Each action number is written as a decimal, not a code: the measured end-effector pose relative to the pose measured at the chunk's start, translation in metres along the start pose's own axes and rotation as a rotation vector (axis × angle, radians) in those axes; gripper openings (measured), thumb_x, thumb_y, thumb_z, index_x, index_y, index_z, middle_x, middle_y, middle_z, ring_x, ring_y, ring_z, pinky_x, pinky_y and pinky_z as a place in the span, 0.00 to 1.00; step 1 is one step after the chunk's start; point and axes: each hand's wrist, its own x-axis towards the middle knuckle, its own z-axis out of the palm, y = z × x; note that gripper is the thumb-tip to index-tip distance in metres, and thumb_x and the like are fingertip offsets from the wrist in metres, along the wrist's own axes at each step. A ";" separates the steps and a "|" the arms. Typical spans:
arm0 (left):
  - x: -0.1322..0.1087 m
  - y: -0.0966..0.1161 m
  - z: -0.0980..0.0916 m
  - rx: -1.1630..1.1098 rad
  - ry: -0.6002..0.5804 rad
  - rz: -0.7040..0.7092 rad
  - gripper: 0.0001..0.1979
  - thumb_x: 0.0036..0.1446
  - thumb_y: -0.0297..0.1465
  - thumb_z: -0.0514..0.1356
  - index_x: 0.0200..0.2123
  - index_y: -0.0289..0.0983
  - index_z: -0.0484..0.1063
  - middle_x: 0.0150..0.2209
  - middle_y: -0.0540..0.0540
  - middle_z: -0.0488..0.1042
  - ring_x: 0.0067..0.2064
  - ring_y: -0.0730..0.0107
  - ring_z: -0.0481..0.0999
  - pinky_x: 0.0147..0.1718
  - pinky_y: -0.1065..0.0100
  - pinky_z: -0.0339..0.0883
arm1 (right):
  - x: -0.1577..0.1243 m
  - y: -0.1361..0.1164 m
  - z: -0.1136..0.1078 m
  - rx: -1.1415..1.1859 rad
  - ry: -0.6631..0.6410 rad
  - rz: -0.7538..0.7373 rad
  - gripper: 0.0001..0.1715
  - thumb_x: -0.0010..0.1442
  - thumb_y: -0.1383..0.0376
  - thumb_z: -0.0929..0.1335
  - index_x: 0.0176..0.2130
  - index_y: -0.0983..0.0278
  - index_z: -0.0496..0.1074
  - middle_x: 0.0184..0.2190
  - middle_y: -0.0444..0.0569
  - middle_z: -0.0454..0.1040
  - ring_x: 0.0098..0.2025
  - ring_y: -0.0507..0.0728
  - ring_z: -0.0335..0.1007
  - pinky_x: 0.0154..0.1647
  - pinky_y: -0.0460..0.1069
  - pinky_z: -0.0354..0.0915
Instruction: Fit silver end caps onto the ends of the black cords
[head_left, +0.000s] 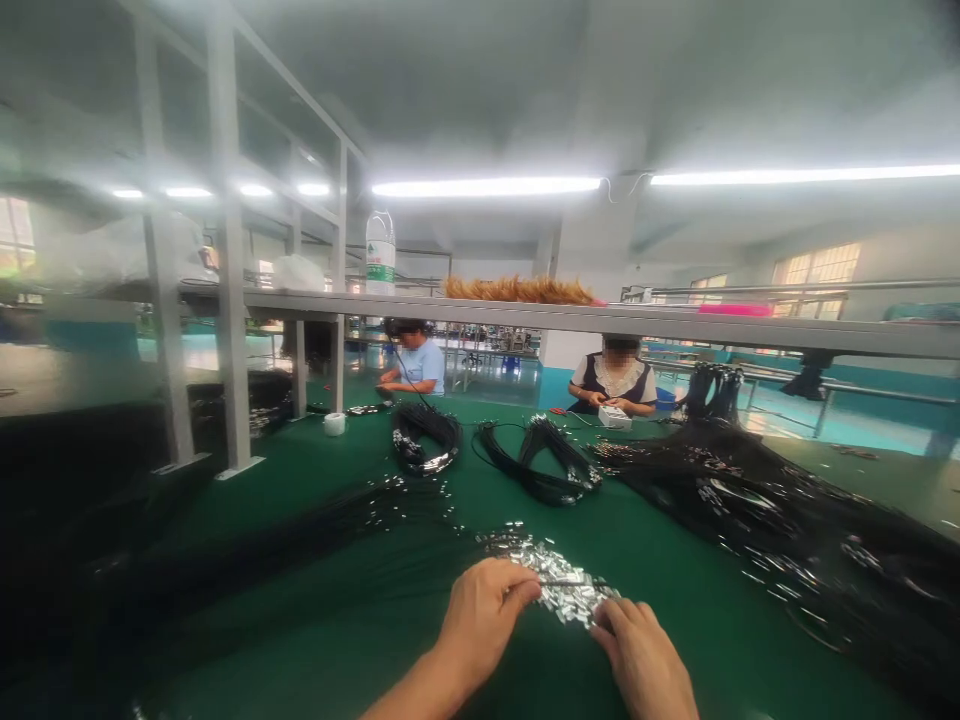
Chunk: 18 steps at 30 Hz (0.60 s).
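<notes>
My left hand and my right hand rest low in the head view on a green table. Between them lies a pile of small silver metal sleeves. The left thumb and forefinger pinch a thin black cable that runs across the pile toward the right hand. The right fingers curl at the pile's right edge, touching the sleeves; whether they grip the cable end is unclear.
Bundles of black cables with metal ends lie ahead and in a large heap at right. More cables spread at left. Two people sit working across the table. A shelf spans overhead on white posts.
</notes>
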 end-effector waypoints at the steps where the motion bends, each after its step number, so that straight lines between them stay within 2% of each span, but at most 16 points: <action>1: -0.003 0.004 0.000 -0.043 -0.008 0.014 0.12 0.61 0.31 0.54 0.35 0.42 0.78 0.31 0.51 0.77 0.35 0.67 0.73 0.34 0.72 0.61 | -0.001 -0.004 -0.002 -0.014 0.000 0.014 0.08 0.60 0.69 0.65 0.31 0.60 0.72 0.31 0.48 0.74 0.36 0.62 0.69 0.34 0.53 0.63; 5: -0.017 0.012 0.004 -0.172 -0.026 0.030 0.14 0.61 0.28 0.51 0.43 0.41 0.76 0.32 0.51 0.77 0.33 0.70 0.73 0.34 0.74 0.64 | -0.001 -0.014 -0.006 -0.046 0.004 0.076 0.13 0.61 0.75 0.61 0.32 0.63 0.72 0.33 0.51 0.74 0.38 0.63 0.68 0.34 0.53 0.61; 8: -0.026 0.011 0.006 -0.219 -0.011 -0.031 0.15 0.61 0.32 0.52 0.43 0.37 0.76 0.27 0.50 0.75 0.30 0.69 0.72 0.31 0.74 0.63 | 0.000 -0.015 -0.009 -0.025 0.003 0.109 0.16 0.59 0.78 0.61 0.31 0.64 0.73 0.32 0.51 0.74 0.37 0.62 0.68 0.34 0.52 0.59; 13: -0.032 0.011 -0.002 -0.299 -0.032 -0.157 0.17 0.58 0.39 0.54 0.40 0.34 0.77 0.22 0.52 0.70 0.25 0.70 0.69 0.26 0.73 0.61 | -0.002 -0.012 -0.013 0.125 0.009 0.124 0.09 0.55 0.75 0.65 0.29 0.63 0.71 0.32 0.50 0.73 0.38 0.63 0.66 0.35 0.53 0.58; 15: -0.033 0.013 -0.006 -0.285 -0.054 -0.167 0.17 0.58 0.39 0.54 0.39 0.34 0.76 0.20 0.53 0.69 0.23 0.71 0.68 0.25 0.73 0.60 | -0.002 -0.014 -0.014 0.213 0.029 0.150 0.11 0.55 0.75 0.64 0.27 0.63 0.70 0.31 0.51 0.73 0.38 0.63 0.65 0.36 0.54 0.57; 18: -0.033 0.017 -0.009 -0.262 -0.046 -0.174 0.16 0.59 0.38 0.52 0.38 0.35 0.75 0.24 0.51 0.73 0.24 0.71 0.69 0.24 0.73 0.61 | -0.002 -0.020 -0.023 0.406 0.064 0.210 0.14 0.60 0.70 0.59 0.25 0.62 0.67 0.28 0.50 0.71 0.33 0.60 0.66 0.33 0.52 0.59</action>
